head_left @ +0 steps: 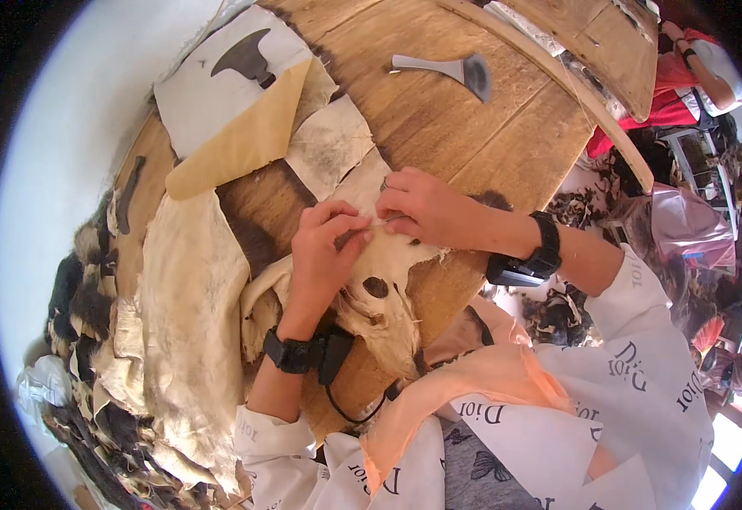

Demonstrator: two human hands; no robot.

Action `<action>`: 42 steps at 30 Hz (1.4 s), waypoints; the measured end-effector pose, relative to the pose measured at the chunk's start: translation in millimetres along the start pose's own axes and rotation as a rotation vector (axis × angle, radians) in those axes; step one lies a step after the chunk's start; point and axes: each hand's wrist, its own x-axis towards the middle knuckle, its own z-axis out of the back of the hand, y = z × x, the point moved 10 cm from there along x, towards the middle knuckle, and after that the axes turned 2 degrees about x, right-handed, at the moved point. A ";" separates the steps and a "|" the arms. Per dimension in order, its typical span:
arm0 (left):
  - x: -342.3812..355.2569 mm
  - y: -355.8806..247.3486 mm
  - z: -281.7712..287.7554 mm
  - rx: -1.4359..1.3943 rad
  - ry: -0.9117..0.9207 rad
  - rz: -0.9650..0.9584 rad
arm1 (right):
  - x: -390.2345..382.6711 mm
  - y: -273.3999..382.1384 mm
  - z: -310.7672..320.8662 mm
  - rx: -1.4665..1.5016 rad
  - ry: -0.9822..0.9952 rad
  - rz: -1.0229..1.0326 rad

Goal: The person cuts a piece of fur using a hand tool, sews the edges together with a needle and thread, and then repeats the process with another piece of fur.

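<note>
A pale, dried animal hide [400, 259], skin side up, lies on the wooden table in front of me, with a dark oval hole and ragged edges at its near end. My left hand [324, 251] pinches the hide from the left, thumb and fingers pressed together. Close beside it, my right hand [422, 208] is closed in a pinch at the same spot. A thin, light sliver shows at its fingertips, too small to name. Beyond both hands lies a squarish pale hide piece [330, 144], touching the worked hide.
A large cream hide [188, 297] spreads along the left. Farther back are a tan sheet [243, 132], a white sheet [196, 98], a dark crescent-bladed knife [243, 59] and a grey-handled fan-bladed knife [443, 71]. Fur scraps [90, 306] are heaped at far left. A person [698, 76] is at upper right.
</note>
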 end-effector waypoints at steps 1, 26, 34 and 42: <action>0.9 0.6 0.1 -0.006 0.014 0.025 | 0.1 0.3 -0.6 0.002 0.000 0.000; -4.3 -1.3 8.1 0.094 -0.088 -0.047 | -14.8 -20.2 100.1 -0.168 -0.270 -0.038; -2.5 -10.7 10.6 0.058 -0.079 -0.017 | -122.8 -179.9 313.8 -0.822 -0.628 -0.722; 1.3 -13.2 9.4 -0.002 -0.070 -0.035 | -52.6 -220.1 302.8 -0.868 -0.342 -0.639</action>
